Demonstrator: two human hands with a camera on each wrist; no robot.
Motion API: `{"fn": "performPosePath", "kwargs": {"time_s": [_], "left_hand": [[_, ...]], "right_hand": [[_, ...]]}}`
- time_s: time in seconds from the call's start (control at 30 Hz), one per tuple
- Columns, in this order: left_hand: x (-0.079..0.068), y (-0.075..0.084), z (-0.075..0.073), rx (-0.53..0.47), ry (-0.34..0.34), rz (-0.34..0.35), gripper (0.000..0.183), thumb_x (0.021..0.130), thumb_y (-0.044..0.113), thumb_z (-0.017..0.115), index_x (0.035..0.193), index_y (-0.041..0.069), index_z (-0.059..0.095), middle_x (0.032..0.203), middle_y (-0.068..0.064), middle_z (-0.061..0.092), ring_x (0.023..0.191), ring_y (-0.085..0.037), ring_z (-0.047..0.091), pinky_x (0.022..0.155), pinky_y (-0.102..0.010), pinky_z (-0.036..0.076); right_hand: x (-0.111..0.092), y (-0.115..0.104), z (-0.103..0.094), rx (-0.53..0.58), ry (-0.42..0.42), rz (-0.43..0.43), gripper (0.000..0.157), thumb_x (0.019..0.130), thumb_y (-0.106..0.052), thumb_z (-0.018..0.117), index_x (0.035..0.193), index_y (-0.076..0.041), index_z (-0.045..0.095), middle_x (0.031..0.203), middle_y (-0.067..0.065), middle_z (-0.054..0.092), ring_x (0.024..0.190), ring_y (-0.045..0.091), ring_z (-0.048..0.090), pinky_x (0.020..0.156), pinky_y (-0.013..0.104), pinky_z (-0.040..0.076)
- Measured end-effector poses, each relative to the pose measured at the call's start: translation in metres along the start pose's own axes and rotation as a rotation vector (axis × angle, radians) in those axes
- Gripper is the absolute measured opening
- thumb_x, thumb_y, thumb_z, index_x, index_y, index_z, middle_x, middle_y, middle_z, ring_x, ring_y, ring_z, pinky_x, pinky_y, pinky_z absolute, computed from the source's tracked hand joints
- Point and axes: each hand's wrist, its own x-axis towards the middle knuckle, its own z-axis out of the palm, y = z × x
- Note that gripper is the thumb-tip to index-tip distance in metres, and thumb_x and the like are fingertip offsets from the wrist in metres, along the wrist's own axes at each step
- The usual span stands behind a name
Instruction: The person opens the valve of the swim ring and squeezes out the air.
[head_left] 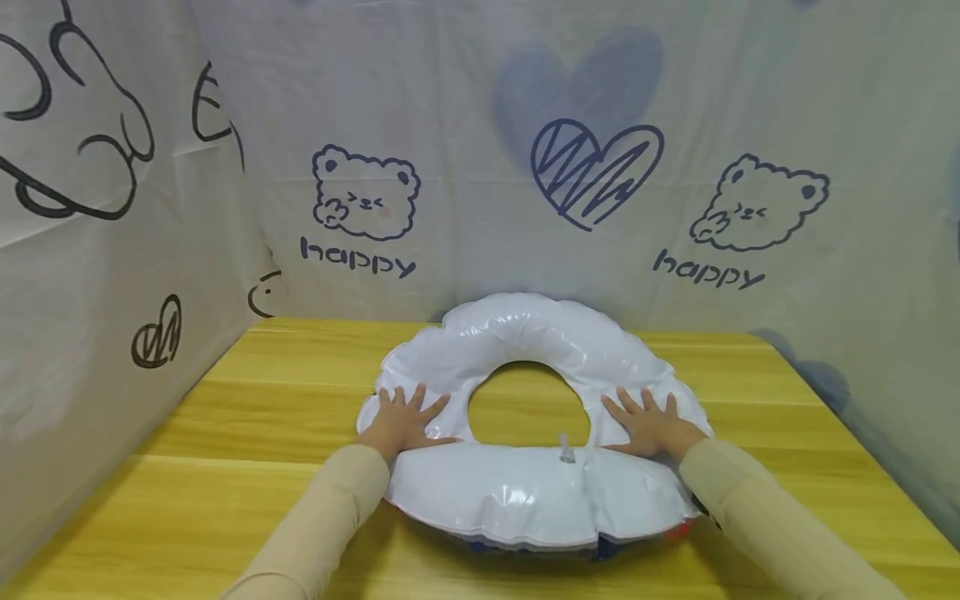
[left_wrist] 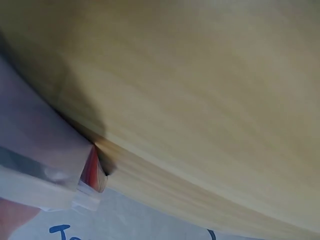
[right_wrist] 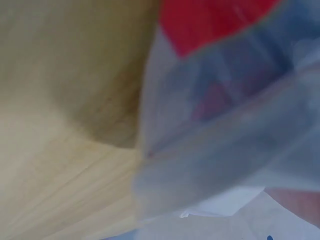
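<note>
A white inflatable swim ring [head_left: 517, 492] lies on the wooden table, its far side puffed up behind a round centre hole. A small clear air valve [head_left: 567, 454] sticks up from the near part. My left hand [head_left: 405, 423] rests spread on the ring's left side, fingers pointing away. On the right side, my right hand [head_left: 651, 423] presses down with its fingers spread too. Red and blue patches show under the near edge. In the right wrist view the ring's side [right_wrist: 215, 125] is blurred, with a red area above; the left wrist view catches its edge [left_wrist: 40, 125].
The yellow wood-grain table [head_left: 247, 417] extends on both sides of the ring. A pale cloth [head_left: 465, 208] printed with bears, hearts and "happy" hangs behind it, and another printed cloth [head_left: 75, 275] hangs at the left.
</note>
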Motion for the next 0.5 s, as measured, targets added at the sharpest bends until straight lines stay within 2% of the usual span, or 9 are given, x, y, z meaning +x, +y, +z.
{"fn": "performPosePath", "kwargs": {"time_s": [0.27, 0.33, 0.5], "left_hand": [[0.0032, -0.0013, 0.0017, -0.038, -0.004, -0.006, 0.076, 0.085, 0.067, 0.042, 0.146, 0.024, 0.030, 0.149, -0.020, 0.031, 0.131, -0.052, 0.029, 0.104, -0.067, 0.016], [0.0037, -0.0023, 0.0036, -0.052, -0.002, -0.005, 0.077, 0.085, 0.067, 0.042, 0.146, 0.023, 0.029, 0.149, -0.020, 0.030, 0.132, -0.052, 0.028, 0.105, -0.067, 0.015], [0.0007, -0.0060, 0.0061, -0.183, 0.058, 0.001, 0.077, 0.087, 0.064, 0.042, 0.146, 0.015, 0.031, 0.150, -0.025, 0.024, 0.135, -0.054, 0.018, 0.105, -0.069, 0.005]], "right_hand": [[0.0009, -0.0003, -0.0047, 0.013, -0.037, 0.017, 0.090, 0.084, -0.063, 0.050, 0.147, -0.007, 0.020, 0.153, 0.024, 0.015, 0.136, 0.054, 0.009, 0.102, 0.073, 0.001], [0.0002, -0.0004, -0.0035, 0.027, -0.014, 0.010, 0.090, 0.083, -0.063, 0.051, 0.147, -0.006, 0.021, 0.152, 0.025, 0.016, 0.135, 0.056, 0.009, 0.101, 0.074, 0.000], [-0.0053, -0.0021, 0.0017, 0.093, 0.086, -0.061, 0.090, 0.082, -0.060, 0.056, 0.145, -0.002, 0.027, 0.149, 0.029, 0.020, 0.135, 0.056, 0.010, 0.102, 0.073, 0.002]]}}
